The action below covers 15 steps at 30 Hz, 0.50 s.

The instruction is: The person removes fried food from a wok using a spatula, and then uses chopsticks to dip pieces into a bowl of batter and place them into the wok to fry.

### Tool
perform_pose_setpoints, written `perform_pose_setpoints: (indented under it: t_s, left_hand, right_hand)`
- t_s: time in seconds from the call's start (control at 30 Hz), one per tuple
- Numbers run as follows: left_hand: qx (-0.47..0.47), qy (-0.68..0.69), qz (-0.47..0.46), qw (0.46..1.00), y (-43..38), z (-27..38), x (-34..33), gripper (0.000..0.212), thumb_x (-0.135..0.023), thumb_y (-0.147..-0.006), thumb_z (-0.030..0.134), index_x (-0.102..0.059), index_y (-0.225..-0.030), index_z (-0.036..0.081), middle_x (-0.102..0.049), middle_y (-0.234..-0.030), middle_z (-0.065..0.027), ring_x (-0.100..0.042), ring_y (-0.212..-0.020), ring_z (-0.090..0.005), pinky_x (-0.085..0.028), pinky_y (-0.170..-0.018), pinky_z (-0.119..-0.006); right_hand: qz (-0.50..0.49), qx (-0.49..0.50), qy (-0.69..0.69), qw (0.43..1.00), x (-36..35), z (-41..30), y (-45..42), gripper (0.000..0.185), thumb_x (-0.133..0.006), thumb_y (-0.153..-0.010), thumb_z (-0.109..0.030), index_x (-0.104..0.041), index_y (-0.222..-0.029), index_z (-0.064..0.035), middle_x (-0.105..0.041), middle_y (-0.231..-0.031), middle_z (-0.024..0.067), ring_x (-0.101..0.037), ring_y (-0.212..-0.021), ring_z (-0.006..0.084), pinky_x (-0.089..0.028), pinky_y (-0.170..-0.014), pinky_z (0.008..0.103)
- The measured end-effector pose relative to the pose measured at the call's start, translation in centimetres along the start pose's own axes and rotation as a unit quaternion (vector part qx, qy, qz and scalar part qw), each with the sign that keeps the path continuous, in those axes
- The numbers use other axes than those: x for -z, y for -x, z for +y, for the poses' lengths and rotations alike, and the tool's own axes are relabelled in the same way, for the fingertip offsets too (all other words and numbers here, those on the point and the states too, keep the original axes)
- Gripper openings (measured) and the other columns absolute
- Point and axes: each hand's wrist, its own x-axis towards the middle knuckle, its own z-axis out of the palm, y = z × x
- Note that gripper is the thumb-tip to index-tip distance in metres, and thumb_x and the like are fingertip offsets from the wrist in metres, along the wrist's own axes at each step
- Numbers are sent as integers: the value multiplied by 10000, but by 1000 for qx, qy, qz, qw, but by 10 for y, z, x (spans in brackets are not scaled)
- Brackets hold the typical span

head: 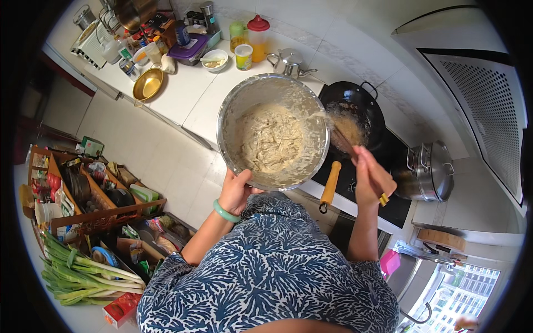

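My left hand (238, 187) grips the near rim of a large steel mixing bowl (227, 133), thumb on top. Thick, lumpy batter (272, 139) with shreds in it fills the bottom and smears the wall. My right hand (371, 177) holds dark chopsticks (343, 137), slightly blurred. Their tips reach the bowl's right rim, where a strand of batter shows. Partly behind the bowl, a black wok (354, 95) sits on the stove, with bubbling oil (349, 129) in it. The wok's wooden handle (331, 183) points towards me.
A steel kettle (289, 62) stands on the counter behind the bowl. A lidded steel pot (435, 170) is right of the stove, beneath the range hood (483, 95). A brass-coloured pan (148, 84) overhangs the counter edge. Leeks (83, 270) and packed shelves (108, 216) are at lower left.
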Motion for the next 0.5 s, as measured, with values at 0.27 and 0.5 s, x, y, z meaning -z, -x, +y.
perform_pose_setpoints:
  t_s: [0.27, 0.5]
  left_hand:
    - [0, 25, 3, 1000, -4, -6, 9, 363, -385, -794, 0, -398, -1148, -77, -562, -1009, -183, -629, -771, -264, -573, -591, -357]
    - [-4, 21, 9, 1000, -2, -4, 8, 358, -386, -789, -11, -394, -1141, -74, -563, -1000, -182, -629, -780, -270, -572, -591, -371]
  right_hand:
    - [82, -181, -36, 979, -7, 109, -27, 167, -576, -817, -6, -646, -965, 21, -652, -806, 67, -593, -690, 77, -497, -651, 203]
    - [35, -201, 35, 978, -39, 194, -36, 140, -613, -802, -75, -666, -911, -3, -649, -695, 57, -539, -585, 37, -435, -545, 198]
